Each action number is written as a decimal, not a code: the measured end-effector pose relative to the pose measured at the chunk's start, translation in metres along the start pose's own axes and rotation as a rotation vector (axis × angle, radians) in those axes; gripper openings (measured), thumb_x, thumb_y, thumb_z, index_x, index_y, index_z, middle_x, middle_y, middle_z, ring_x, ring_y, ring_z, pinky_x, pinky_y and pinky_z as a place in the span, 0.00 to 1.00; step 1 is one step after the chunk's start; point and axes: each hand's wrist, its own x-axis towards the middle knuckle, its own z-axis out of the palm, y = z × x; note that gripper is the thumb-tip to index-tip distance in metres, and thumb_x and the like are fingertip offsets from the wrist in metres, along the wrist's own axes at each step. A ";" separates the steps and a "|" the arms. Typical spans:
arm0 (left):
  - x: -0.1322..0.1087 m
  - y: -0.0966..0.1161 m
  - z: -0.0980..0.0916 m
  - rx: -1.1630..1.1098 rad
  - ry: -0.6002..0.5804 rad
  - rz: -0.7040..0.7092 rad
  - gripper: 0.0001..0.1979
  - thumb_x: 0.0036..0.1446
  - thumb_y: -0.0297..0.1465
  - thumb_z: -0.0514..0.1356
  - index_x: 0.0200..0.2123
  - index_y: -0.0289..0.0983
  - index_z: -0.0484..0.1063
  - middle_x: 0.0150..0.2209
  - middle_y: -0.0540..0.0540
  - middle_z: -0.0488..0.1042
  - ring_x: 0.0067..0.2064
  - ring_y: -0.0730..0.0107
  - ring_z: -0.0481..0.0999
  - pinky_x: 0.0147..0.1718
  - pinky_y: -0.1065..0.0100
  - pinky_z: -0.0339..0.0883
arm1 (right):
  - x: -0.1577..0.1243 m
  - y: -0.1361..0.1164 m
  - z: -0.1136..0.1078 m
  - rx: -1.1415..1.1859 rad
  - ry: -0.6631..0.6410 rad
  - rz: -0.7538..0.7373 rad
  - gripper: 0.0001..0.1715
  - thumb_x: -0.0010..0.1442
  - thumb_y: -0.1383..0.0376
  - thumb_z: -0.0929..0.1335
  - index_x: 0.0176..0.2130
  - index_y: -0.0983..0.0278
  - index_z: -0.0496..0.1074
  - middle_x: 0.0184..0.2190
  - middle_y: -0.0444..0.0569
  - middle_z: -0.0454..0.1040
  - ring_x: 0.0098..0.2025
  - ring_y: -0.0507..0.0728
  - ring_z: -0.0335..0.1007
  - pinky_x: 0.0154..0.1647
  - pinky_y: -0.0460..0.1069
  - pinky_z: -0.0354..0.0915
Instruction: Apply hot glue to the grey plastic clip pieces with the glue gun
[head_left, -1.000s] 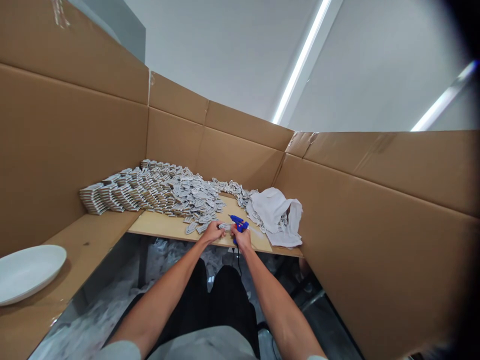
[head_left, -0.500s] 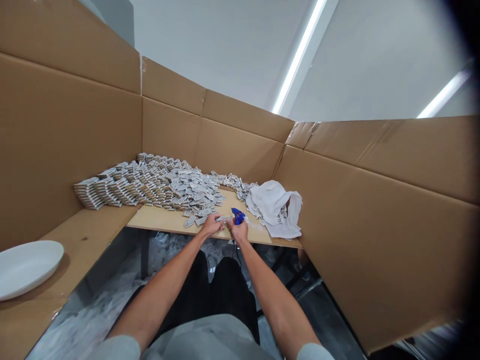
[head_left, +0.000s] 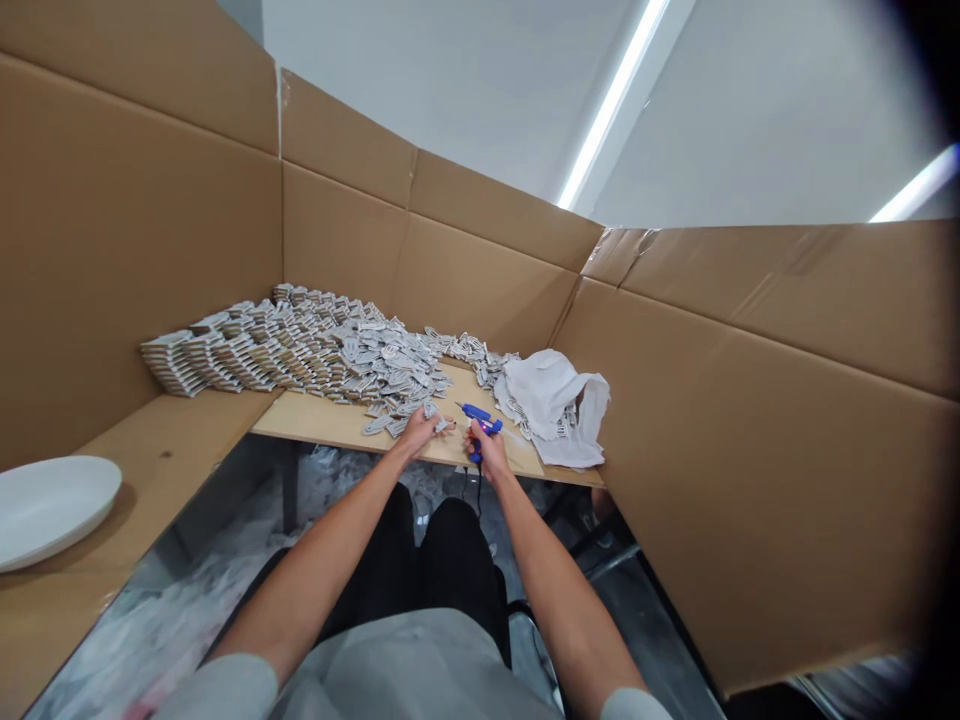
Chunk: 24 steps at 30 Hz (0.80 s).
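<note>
My right hand (head_left: 489, 452) is closed around the grip of a small blue glue gun (head_left: 480, 419), its nozzle pointing left over the wooden board (head_left: 322, 428). My left hand (head_left: 418, 430) pinches a small grey-white flat piece (head_left: 433, 413) just left of the gun. A large heap of the same grey pieces (head_left: 315, 355) lies behind my left hand, partly stacked in rows at the far left.
A crumpled white cloth (head_left: 555, 405) lies to the right of the gun. Tall cardboard walls (head_left: 750, 400) enclose the work area on three sides. A white plate (head_left: 45, 505) sits on the cardboard shelf at the left. My legs are under the board.
The two hands were together with the gun's nozzle at the piece; now they have drawn slightly apart, the left hand lifting the piece toward the heap. The camera tilted a little.
</note>
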 end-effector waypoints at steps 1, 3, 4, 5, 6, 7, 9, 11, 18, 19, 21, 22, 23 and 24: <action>0.000 -0.001 0.001 -0.005 0.000 -0.006 0.16 0.51 0.35 0.71 0.38 0.36 0.70 0.31 0.45 0.80 0.34 0.64 0.81 0.34 0.68 0.73 | -0.001 -0.001 -0.001 -0.007 -0.024 0.009 0.36 0.51 0.34 0.74 0.29 0.63 0.71 0.23 0.48 0.75 0.20 0.50 0.65 0.20 0.46 0.60; 0.000 -0.001 0.001 -0.011 -0.002 -0.023 0.17 0.49 0.32 0.72 0.38 0.37 0.69 0.31 0.45 0.80 0.34 0.64 0.82 0.33 0.69 0.73 | -0.002 -0.002 -0.002 -0.027 -0.069 0.024 0.36 0.51 0.34 0.74 0.27 0.64 0.71 0.22 0.47 0.74 0.18 0.49 0.64 0.19 0.45 0.59; 0.000 -0.001 0.001 -0.013 -0.004 -0.029 0.17 0.48 0.30 0.72 0.38 0.37 0.69 0.32 0.45 0.81 0.34 0.64 0.82 0.33 0.70 0.72 | -0.002 -0.001 -0.002 -0.037 -0.088 0.029 0.37 0.51 0.34 0.74 0.27 0.64 0.71 0.21 0.47 0.73 0.18 0.49 0.63 0.18 0.45 0.58; 0.000 -0.001 0.001 -0.015 -0.008 -0.034 0.17 0.48 0.29 0.72 0.38 0.37 0.68 0.32 0.45 0.81 0.34 0.65 0.82 0.32 0.70 0.72 | -0.002 -0.001 -0.002 -0.047 -0.102 0.033 0.37 0.52 0.33 0.74 0.27 0.64 0.71 0.21 0.47 0.73 0.17 0.49 0.64 0.18 0.45 0.58; 0.000 -0.001 0.001 -0.017 -0.015 -0.038 0.16 0.48 0.29 0.71 0.38 0.37 0.68 0.32 0.45 0.81 0.34 0.65 0.82 0.32 0.71 0.72 | -0.002 0.000 -0.002 -0.056 -0.114 0.035 0.37 0.52 0.33 0.74 0.26 0.64 0.71 0.21 0.47 0.74 0.18 0.50 0.64 0.18 0.45 0.59; -0.001 0.000 0.002 -0.018 -0.024 -0.041 0.16 0.48 0.28 0.70 0.37 0.37 0.68 0.32 0.45 0.81 0.33 0.65 0.81 0.32 0.71 0.72 | -0.002 0.000 -0.002 -0.063 -0.123 0.036 0.37 0.52 0.33 0.74 0.26 0.64 0.72 0.21 0.48 0.74 0.18 0.50 0.65 0.18 0.45 0.59; -0.002 0.002 0.002 -0.018 -0.049 -0.045 0.14 0.48 0.28 0.69 0.36 0.37 0.69 0.31 0.46 0.80 0.32 0.66 0.81 0.31 0.71 0.71 | -0.001 0.001 -0.002 -0.073 -0.136 0.036 0.37 0.52 0.33 0.73 0.27 0.64 0.72 0.22 0.48 0.74 0.19 0.51 0.66 0.19 0.46 0.60; -0.004 0.004 0.003 -0.014 -0.077 -0.048 0.13 0.48 0.27 0.69 0.35 0.37 0.69 0.30 0.47 0.80 0.31 0.66 0.81 0.30 0.71 0.71 | -0.001 0.001 -0.002 -0.081 -0.145 0.032 0.37 0.52 0.33 0.73 0.27 0.63 0.72 0.22 0.48 0.75 0.20 0.51 0.67 0.19 0.46 0.61; -0.006 0.009 0.002 0.028 -0.112 -0.041 0.11 0.46 0.29 0.70 0.32 0.36 0.71 0.25 0.50 0.77 0.26 0.71 0.76 0.25 0.73 0.66 | 0.001 0.001 -0.002 -0.098 -0.155 0.033 0.37 0.52 0.32 0.73 0.29 0.63 0.73 0.24 0.49 0.76 0.21 0.52 0.69 0.18 0.45 0.58; -0.007 0.009 0.002 0.033 -0.109 -0.037 0.11 0.46 0.29 0.70 0.32 0.36 0.71 0.25 0.50 0.77 0.25 0.71 0.75 0.25 0.73 0.66 | 0.001 0.001 -0.002 -0.100 -0.152 0.033 0.37 0.52 0.32 0.73 0.29 0.63 0.73 0.24 0.49 0.76 0.21 0.52 0.69 0.18 0.45 0.58; -0.007 0.010 0.002 0.043 -0.107 -0.029 0.11 0.46 0.29 0.70 0.31 0.35 0.72 0.24 0.51 0.76 0.25 0.72 0.74 0.25 0.73 0.65 | 0.001 0.002 -0.003 -0.107 -0.148 0.034 0.37 0.52 0.32 0.73 0.29 0.63 0.72 0.23 0.49 0.76 0.20 0.52 0.68 0.18 0.45 0.58; -0.008 0.011 0.002 0.046 -0.108 -0.025 0.10 0.46 0.29 0.70 0.31 0.35 0.72 0.24 0.51 0.76 0.25 0.73 0.74 0.25 0.73 0.65 | 0.002 0.003 -0.003 -0.110 -0.148 0.033 0.37 0.52 0.32 0.73 0.28 0.63 0.72 0.23 0.49 0.76 0.20 0.52 0.68 0.18 0.45 0.58; -0.008 0.012 0.002 0.048 -0.110 -0.020 0.10 0.46 0.28 0.69 0.31 0.35 0.72 0.24 0.51 0.75 0.25 0.73 0.73 0.25 0.73 0.65 | 0.002 0.003 -0.003 -0.113 -0.148 0.032 0.37 0.53 0.32 0.73 0.28 0.64 0.72 0.23 0.49 0.76 0.20 0.52 0.67 0.18 0.45 0.58; -0.009 0.013 0.002 0.050 -0.112 -0.016 0.09 0.46 0.28 0.69 0.31 0.35 0.72 0.24 0.51 0.75 0.24 0.73 0.73 0.25 0.73 0.64 | 0.002 0.004 -0.003 -0.115 -0.148 0.030 0.37 0.53 0.32 0.73 0.28 0.64 0.72 0.22 0.49 0.76 0.20 0.52 0.67 0.18 0.45 0.58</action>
